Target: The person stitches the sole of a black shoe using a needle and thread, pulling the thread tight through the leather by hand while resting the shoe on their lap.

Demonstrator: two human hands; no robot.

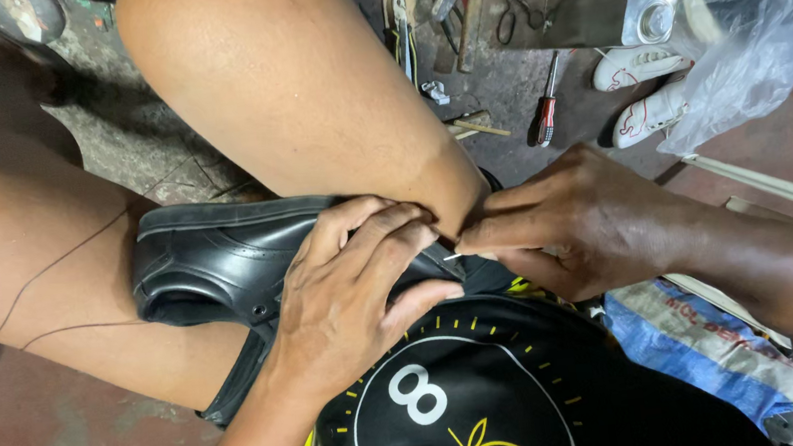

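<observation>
1. While the black shoe (220,260) lies wedged between the person's bare knees, its opening faces left and its toe end is hidden under the hands, so how much of the seam is sewn cannot be told.
2. The left hand (350,294) is closed over the shoe's upper, pressing it down.
3. The right hand (578,221) is pinched shut on a thin needle (451,256) at the shoe's edge; judging by this, stitching is mid-way, not finished.
4. A dark thread (49,266) trails loose across the thigh.
5. Beyond, on the floor, lie scissors (513,7), a red-handled screwdriver (546,104), white shoes (642,87) and a plastic bag (753,8).
</observation>
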